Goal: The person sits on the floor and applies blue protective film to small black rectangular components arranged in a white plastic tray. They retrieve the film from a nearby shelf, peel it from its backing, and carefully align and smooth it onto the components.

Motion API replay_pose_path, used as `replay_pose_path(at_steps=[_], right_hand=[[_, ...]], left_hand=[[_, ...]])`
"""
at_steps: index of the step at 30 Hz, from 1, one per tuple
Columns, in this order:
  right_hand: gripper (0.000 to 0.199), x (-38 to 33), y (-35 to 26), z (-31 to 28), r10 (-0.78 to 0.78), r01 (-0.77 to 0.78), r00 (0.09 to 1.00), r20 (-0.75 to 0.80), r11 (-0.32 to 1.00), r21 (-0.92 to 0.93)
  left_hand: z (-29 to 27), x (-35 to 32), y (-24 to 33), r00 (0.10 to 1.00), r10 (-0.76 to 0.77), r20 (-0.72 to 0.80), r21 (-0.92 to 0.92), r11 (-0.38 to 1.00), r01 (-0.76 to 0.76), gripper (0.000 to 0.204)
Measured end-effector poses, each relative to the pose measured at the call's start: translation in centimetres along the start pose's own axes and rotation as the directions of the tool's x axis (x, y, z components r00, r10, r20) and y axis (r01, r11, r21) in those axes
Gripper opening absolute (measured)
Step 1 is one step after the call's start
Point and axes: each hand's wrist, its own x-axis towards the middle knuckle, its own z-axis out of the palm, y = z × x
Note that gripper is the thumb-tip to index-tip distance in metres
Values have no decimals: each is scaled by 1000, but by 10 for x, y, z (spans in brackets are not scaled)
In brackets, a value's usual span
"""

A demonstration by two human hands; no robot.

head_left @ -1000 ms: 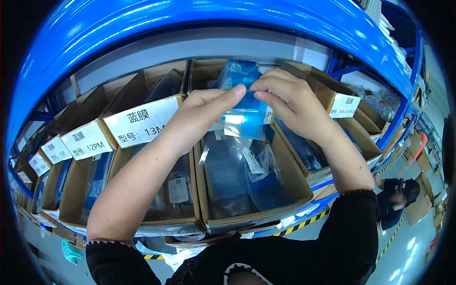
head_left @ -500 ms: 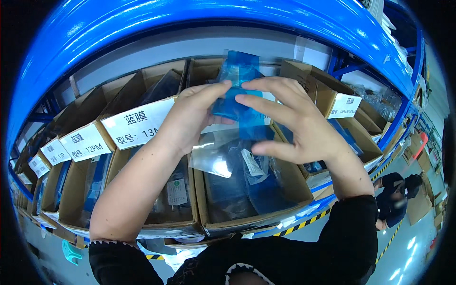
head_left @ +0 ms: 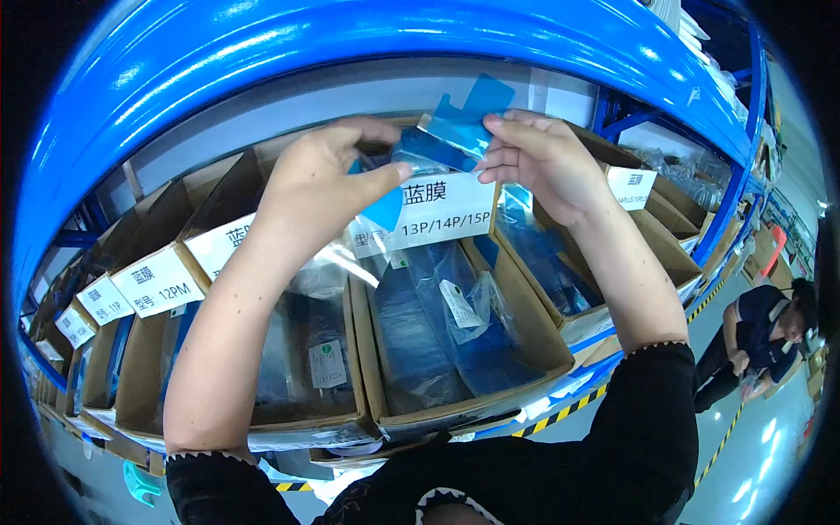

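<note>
My right hand (head_left: 551, 166) pinches a translucent blue film sheet (head_left: 477, 109) with a notched edge, between thumb and fingers. To its left my left hand (head_left: 324, 175) has its thumb and index finger apart, the fingertips slightly blurred. Against that hand's palm hangs another blue film piece (head_left: 382, 213) with clear plastic below it; the fingers gripping it are partly hidden. Both hands are above a row of open cardboard boxes. Just under them is a box's white label (head_left: 455, 223). The open box (head_left: 472, 402) below contains blue films in clear bags.
A blue shelf beam (head_left: 394, 22) arches across the top. More labelled boxes (head_left: 162, 284) line the left side, and another box of blue films (head_left: 560, 271) stands at right. Beyond the shelf a person (head_left: 757, 341) stands on the floor. A green stool (head_left: 140, 481) is at lower left.
My hands have moved apart. The blue film in my right hand has risen and tilted to the upper right, uncovering the label. The person at right has shifted and now shows more fully.
</note>
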Motion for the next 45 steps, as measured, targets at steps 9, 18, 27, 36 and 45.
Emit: replay_pose_path(at_steps=[9,18,27,36,45], right_hand=[[51,3,8,16,-458,284,862,-216,791,-543],[41,-11,18,26,-627,469,663,408,-77,-880],[28,0,-1,12,-283,244,959,21,786,-568],[31,10,-7,-35,-230,246,837,-497,969,-33],[16,-31,19,-96,-349,320,582,-735,929,-187]], left_hand=[[13,24,10,932,-191,309,-133,961,241,31],[14,28,13,926,-189,328,-199,944,263,33],[9,48,-16,914,-215,344,-34,970,241,42],[12,59,-39,925,-187,331,-170,952,254,29],[25,67,-31,894,-283,348,-228,899,373,21]])
